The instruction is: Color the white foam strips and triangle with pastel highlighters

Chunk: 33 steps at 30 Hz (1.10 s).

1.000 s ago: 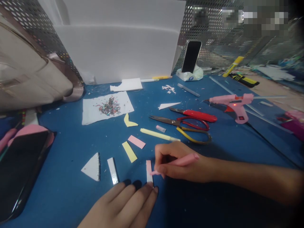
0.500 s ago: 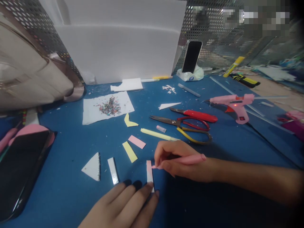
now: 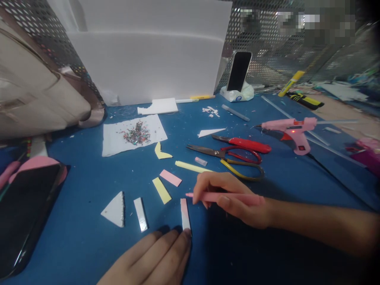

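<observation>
My right hand grips a pink marker, whose tip points left just above the far end of a small pink-tinted foam strip on the blue table. My left hand lies flat with fingers stretched out, one fingertip pressing the strip's near end. To the left lie a white strip and a white foam triangle. A yellow strip and a pink strip lie just beyond.
Scissors, a red cutter, a yellow marker and a pink glue gun lie to the right. Glitter sits on white paper. White foam boards stand behind. A phone lies at left, another phone stands propped.
My right hand has lifted the marker tip off the strip and drawn it up and away. The strip and my left fingers shifted slightly left.
</observation>
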Motion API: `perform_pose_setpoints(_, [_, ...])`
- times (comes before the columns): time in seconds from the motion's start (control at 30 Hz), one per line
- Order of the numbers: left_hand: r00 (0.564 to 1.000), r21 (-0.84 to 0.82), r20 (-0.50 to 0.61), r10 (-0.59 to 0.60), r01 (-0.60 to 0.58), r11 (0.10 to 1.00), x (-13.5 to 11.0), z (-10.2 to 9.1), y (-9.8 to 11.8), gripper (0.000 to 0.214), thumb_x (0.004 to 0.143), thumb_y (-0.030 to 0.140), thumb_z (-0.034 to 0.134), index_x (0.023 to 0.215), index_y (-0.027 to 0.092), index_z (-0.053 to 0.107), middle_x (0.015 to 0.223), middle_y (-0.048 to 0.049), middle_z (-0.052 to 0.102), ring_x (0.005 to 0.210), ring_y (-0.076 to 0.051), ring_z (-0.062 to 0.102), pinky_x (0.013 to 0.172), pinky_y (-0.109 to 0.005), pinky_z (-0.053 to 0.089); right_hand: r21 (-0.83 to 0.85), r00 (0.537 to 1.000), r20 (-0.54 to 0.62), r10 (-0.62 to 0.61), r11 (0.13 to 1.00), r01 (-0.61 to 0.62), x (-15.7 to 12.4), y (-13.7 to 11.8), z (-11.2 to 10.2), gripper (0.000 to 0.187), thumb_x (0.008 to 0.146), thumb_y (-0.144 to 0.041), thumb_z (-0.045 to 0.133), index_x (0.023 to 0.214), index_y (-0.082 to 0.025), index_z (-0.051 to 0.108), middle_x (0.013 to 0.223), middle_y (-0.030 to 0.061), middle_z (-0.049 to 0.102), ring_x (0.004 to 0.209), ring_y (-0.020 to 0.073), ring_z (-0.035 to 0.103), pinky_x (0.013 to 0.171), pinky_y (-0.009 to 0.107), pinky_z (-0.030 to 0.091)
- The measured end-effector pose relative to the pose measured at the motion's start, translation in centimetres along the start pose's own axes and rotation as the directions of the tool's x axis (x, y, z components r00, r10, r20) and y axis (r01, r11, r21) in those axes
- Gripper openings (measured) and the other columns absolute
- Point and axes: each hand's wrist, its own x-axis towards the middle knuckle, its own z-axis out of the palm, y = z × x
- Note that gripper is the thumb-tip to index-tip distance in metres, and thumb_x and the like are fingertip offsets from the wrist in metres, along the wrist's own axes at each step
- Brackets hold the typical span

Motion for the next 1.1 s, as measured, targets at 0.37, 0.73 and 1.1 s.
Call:
perform_pose_setpoints(0.37, [0.994,-0.036,0.056,-0.089,0.091,0.995,-0.21,0.31,0.59,0.041,0.102,0.009,0.028,0.115,0.017,0.066,0.125,-0.0004,0.065,0.12,-0.015,0.054,0.107,-0.03,0.037,-0.049,0.981,-0.064,0.185,0.981,-0.188,0.15,-0.04,0.41,0.024,0.097,-0.024,0.044,0.074,-0.018,0.045,0.061,-0.0022,0.053,0.054,0.0091,0.05,0.049,0.019,0.039])
perform_pose_setpoints(0.73, [0.995,-0.045,0.085,-0.056,0.06,0.997,-0.2,0.05,0.31,0.04,0.104,0.016,0.027,0.124,0.016,0.062,0.126,-0.0005,0.065,0.12,-0.015,0.053,0.118,-0.033,0.021,-0.177,0.989,-0.034,0.147,0.973,-0.151,0.28,0.07,0.46,0.03,0.094,-0.024,0.047,0.065,-0.018,0.039,0.063,-0.0034,0.045,0.058,0.0089,0.047,0.051,0.021,0.036])
perform_pose_setpoints(1.1, [0.992,-0.066,0.089,-0.086,0.092,0.994,-0.49,0.39,0.5,0.037,0.103,0.012,0.032,0.125,0.016,0.062,0.125,-0.0007,0.065,0.119,-0.014,0.054,0.119,-0.032,0.019,-0.016,0.984,-0.079,0.158,0.987,-0.16,0.34,0.11,0.48,0.024,0.098,-0.026,0.047,0.079,-0.013,0.056,0.069,-0.001,0.058,0.058,0.0074,0.051,0.052,0.019,0.039])
